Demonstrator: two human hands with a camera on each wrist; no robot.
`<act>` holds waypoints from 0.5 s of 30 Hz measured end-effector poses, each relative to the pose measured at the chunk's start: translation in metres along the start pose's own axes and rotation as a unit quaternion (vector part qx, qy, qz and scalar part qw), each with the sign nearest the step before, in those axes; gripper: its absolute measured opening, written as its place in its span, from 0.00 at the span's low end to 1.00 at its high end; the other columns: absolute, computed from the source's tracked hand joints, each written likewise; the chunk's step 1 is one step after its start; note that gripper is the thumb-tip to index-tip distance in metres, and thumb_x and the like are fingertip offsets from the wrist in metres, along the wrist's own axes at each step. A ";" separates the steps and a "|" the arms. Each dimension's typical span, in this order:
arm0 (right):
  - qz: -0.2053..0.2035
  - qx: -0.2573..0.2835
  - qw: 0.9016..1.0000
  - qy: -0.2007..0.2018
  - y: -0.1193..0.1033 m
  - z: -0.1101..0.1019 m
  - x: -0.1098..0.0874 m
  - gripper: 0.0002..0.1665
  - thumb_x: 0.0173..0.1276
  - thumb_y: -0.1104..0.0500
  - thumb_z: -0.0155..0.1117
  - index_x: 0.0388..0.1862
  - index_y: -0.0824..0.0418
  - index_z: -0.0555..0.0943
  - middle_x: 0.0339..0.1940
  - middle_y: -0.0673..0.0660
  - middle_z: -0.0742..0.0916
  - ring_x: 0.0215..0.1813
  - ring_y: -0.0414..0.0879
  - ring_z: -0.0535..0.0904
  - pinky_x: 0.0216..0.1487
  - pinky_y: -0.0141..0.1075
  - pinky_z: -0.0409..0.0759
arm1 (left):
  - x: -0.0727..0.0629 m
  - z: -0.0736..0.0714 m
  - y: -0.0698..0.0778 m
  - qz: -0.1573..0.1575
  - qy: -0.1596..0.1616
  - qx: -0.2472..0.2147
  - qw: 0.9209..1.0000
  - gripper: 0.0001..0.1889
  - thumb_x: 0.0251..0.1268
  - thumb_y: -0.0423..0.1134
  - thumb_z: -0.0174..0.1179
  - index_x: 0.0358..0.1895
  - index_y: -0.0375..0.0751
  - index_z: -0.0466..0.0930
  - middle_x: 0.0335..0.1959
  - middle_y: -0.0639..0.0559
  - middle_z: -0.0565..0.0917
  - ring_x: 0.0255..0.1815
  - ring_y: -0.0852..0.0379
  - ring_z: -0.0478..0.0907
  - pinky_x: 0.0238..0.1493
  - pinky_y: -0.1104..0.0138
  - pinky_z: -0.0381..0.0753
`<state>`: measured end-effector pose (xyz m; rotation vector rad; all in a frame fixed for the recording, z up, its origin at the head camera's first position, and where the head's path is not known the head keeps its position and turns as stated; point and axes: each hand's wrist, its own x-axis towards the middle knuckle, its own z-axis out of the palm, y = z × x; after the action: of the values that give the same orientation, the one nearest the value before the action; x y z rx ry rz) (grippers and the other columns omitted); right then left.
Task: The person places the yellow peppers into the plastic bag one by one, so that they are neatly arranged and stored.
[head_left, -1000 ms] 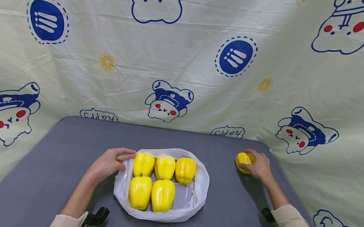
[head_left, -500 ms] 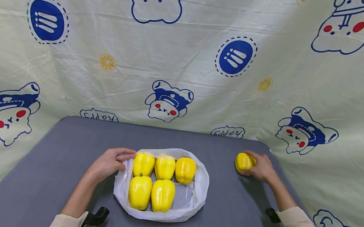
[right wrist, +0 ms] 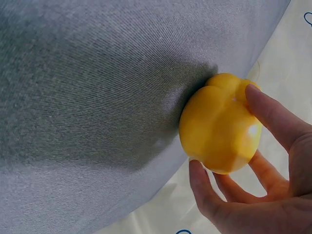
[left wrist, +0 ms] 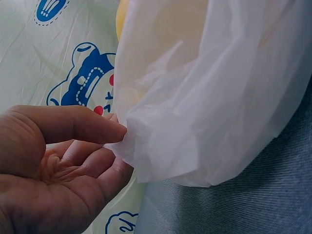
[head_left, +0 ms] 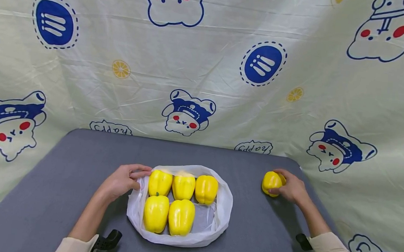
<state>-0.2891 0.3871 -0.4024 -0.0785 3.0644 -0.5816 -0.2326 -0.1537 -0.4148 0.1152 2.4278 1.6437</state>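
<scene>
A white plastic bag (head_left: 225, 207) stands wide-mouthed on the table, with several yellow bell peppers (head_left: 180, 217) inside in two rows. My left hand (head_left: 122, 180) pinches the bag's left edge; in the left wrist view, thumb and fingers meet on the thin white plastic (left wrist: 170, 131). Over on the right of the table, my right hand (head_left: 291, 187) holds a single yellow bell pepper (head_left: 271, 182). The right wrist view shows the thumb on one side of that pepper (right wrist: 219, 126) and fingertips on the other. It lies on or very close to the cloth.
Grey cloth covers the table (head_left: 200, 153). Behind and beside it hangs a pale curtain (head_left: 217, 115) printed with cartoon bears. Inside the bag, bare bottom shows at the front right, beside the front-row peppers. A black strap (head_left: 107, 240) sits on the left wrist.
My right hand has slid from over the pepper to its right side, so more of the pepper shows. The left hand and the bag hold still.
</scene>
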 end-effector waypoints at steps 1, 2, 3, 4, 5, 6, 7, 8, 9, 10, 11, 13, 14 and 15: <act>0.002 0.001 1.000 0.001 0.000 0.001 0.000 0.48 0.55 0.48 0.78 0.70 0.65 0.71 0.70 0.76 0.73 0.66 0.74 0.69 0.64 0.71 0.60 | 0.000 0.000 0.000 0.000 0.001 0.000 1.000 0.32 0.53 0.18 0.54 0.67 0.35 0.77 0.65 0.39 0.81 0.73 0.38 0.70 0.67 0.46 0.74; 0.005 0.002 1.000 0.004 0.001 0.001 0.000 0.48 0.55 0.48 0.78 0.70 0.65 0.71 0.70 0.76 0.73 0.66 0.74 0.69 0.65 0.71 0.60 | 0.000 0.000 0.000 0.000 0.001 0.001 1.000 0.32 0.53 0.18 0.54 0.66 0.35 0.77 0.65 0.39 0.81 0.73 0.38 0.70 0.67 0.47 0.75; 0.007 0.004 1.000 0.005 0.001 0.002 0.000 0.48 0.55 0.47 0.78 0.70 0.66 0.71 0.70 0.76 0.73 0.67 0.74 0.68 0.65 0.71 0.59 | 0.000 0.000 0.000 0.001 0.000 0.002 1.000 0.32 0.53 0.18 0.54 0.67 0.35 0.77 0.65 0.39 0.81 0.73 0.38 0.70 0.66 0.47 0.75; 0.009 0.004 1.000 0.007 0.002 0.003 0.000 0.48 0.55 0.47 0.77 0.70 0.66 0.71 0.70 0.76 0.73 0.67 0.74 0.68 0.65 0.71 0.59 | 0.000 0.000 0.000 0.002 -0.001 0.003 1.000 0.32 0.53 0.18 0.54 0.67 0.35 0.76 0.65 0.39 0.81 0.73 0.38 0.70 0.66 0.48 0.75; 0.011 0.005 1.000 0.010 0.002 0.004 0.000 0.48 0.55 0.47 0.77 0.70 0.66 0.71 0.70 0.76 0.73 0.67 0.74 0.69 0.65 0.71 0.59 | -0.001 0.000 0.000 0.000 -0.001 0.001 1.000 0.32 0.53 0.18 0.54 0.67 0.35 0.77 0.65 0.39 0.81 0.73 0.38 0.70 0.65 0.49 0.76; 0.011 0.006 1.000 0.013 0.002 0.004 0.000 0.48 0.55 0.46 0.77 0.70 0.66 0.71 0.70 0.76 0.73 0.66 0.73 0.69 0.65 0.71 0.59 | 0.000 0.001 0.000 -0.001 -0.001 -0.001 1.000 0.32 0.53 0.18 0.55 0.66 0.35 0.77 0.65 0.39 0.81 0.73 0.38 0.70 0.65 0.49 0.76; 0.011 0.009 1.000 0.015 0.001 0.005 -0.001 0.48 0.55 0.46 0.77 0.70 0.66 0.71 0.70 0.76 0.74 0.66 0.73 0.69 0.65 0.70 0.59 | 0.000 0.001 0.000 -0.003 0.000 -0.002 1.000 0.32 0.53 0.18 0.55 0.66 0.36 0.77 0.65 0.39 0.81 0.73 0.38 0.70 0.66 0.49 0.76; 0.011 0.010 1.000 0.017 0.001 0.005 -0.001 0.48 0.55 0.46 0.77 0.70 0.66 0.71 0.69 0.76 0.74 0.65 0.73 0.69 0.64 0.70 0.60 | 0.000 0.001 0.000 -0.001 -0.002 0.001 1.000 0.32 0.53 0.18 0.55 0.67 0.35 0.76 0.65 0.39 0.80 0.73 0.37 0.69 0.65 0.49 0.76; 0.011 0.009 1.000 0.020 0.000 0.006 -0.002 0.48 0.55 0.46 0.77 0.70 0.66 0.71 0.69 0.76 0.74 0.65 0.73 0.69 0.64 0.70 0.61 | 0.000 0.001 0.000 -0.002 -0.001 0.000 1.000 0.32 0.54 0.18 0.55 0.67 0.35 0.76 0.65 0.39 0.80 0.73 0.37 0.69 0.66 0.48 0.76; 0.011 0.009 1.000 0.022 -0.001 0.006 -0.003 0.48 0.55 0.46 0.77 0.70 0.66 0.71 0.69 0.76 0.74 0.65 0.73 0.70 0.63 0.70 0.62 | 0.000 0.001 0.000 -0.004 0.000 -0.001 1.000 0.32 0.54 0.18 0.55 0.66 0.36 0.77 0.65 0.39 0.81 0.73 0.38 0.70 0.66 0.48 0.75; 0.010 0.010 1.000 0.023 -0.003 0.006 -0.003 0.48 0.56 0.45 0.77 0.70 0.66 0.72 0.69 0.76 0.75 0.64 0.72 0.70 0.63 0.69 0.63 | 0.001 0.001 0.000 -0.007 0.003 -0.003 1.000 0.32 0.54 0.18 0.55 0.66 0.36 0.77 0.65 0.40 0.81 0.73 0.38 0.70 0.67 0.47 0.75; 0.011 0.013 1.000 0.024 -0.006 0.006 -0.005 0.48 0.56 0.45 0.77 0.70 0.66 0.72 0.68 0.76 0.75 0.63 0.72 0.71 0.62 0.68 0.66 | 0.001 0.001 0.000 -0.007 0.004 -0.001 1.000 0.32 0.54 0.18 0.55 0.66 0.36 0.77 0.65 0.39 0.81 0.73 0.38 0.70 0.68 0.45 0.74; 0.011 0.014 1.000 0.024 -0.009 0.006 -0.005 0.48 0.56 0.45 0.77 0.70 0.65 0.71 0.68 0.76 0.75 0.63 0.71 0.71 0.61 0.68 0.68 | 0.001 0.000 -0.001 -0.007 0.004 0.002 1.000 0.32 0.54 0.18 0.55 0.66 0.36 0.77 0.65 0.39 0.81 0.73 0.37 0.70 0.68 0.45 0.74; 0.010 0.015 1.000 0.026 -0.012 0.005 -0.006 0.48 0.56 0.45 0.77 0.70 0.65 0.72 0.68 0.75 0.75 0.62 0.71 0.71 0.61 0.67 0.69 | 0.000 0.000 -0.001 -0.010 0.006 -0.001 1.000 0.32 0.54 0.18 0.55 0.66 0.36 0.77 0.65 0.40 0.81 0.73 0.38 0.70 0.68 0.45 0.74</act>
<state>-0.2824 0.3747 -0.4029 -0.0342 3.1017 -0.6378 -0.2330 -0.1537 -0.4158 0.0807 2.4276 1.6442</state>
